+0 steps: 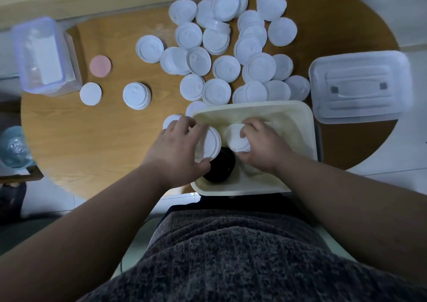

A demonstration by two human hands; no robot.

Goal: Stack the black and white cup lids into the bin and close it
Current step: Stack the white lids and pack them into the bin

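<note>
Left hand (178, 149): grips a white lid stack (211, 144) over the left rim of the bin (309, 126).
Right hand (261, 147): clutches a second white stack (235, 140) inside the bin.
Black lids (219, 165): bin's near-left corner.

Wooden table (104, 144), scattered white lids (226, 68), cream bin (310, 128), translucent cover (360, 89)

On the table (92, 140), lids (226, 68) lie scattered behind the bin (298, 126), its cover (360, 89) to the right.
</note>
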